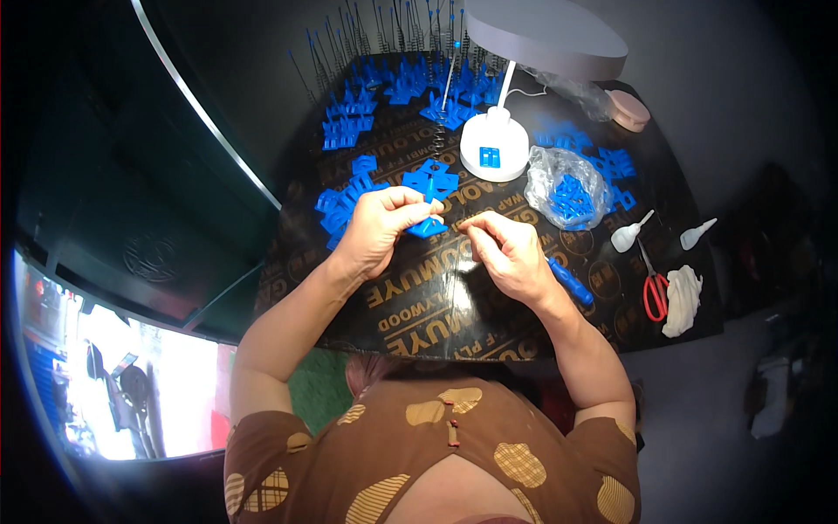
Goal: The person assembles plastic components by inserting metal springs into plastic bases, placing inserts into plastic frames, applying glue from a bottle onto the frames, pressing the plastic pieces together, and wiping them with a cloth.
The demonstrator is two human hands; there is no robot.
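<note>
My left hand (374,234) pinches a small blue plastic part (427,229) between thumb and fingers, above the middle of the table. Just beyond it lies another blue plastic piece (434,179) with flat square tabs; whether the two touch I cannot tell. My right hand (511,260) is close by on the right, its thumb and fingertips pressed together. Anything in that pinch is too small to make out. Left of my left hand, a cluster of loose blue parts (351,199) lies on the table. A blue-handled tool (571,281) lies partly hidden behind my right hand.
Blue stands with upright springs and rods (406,80) crowd the table's far side. A white lamp (494,144) rises at the back. To the right are a plastic bag of blue parts (572,196), two white nozzle bottles (626,237), red-handled scissors (655,297) and a white cloth (683,301).
</note>
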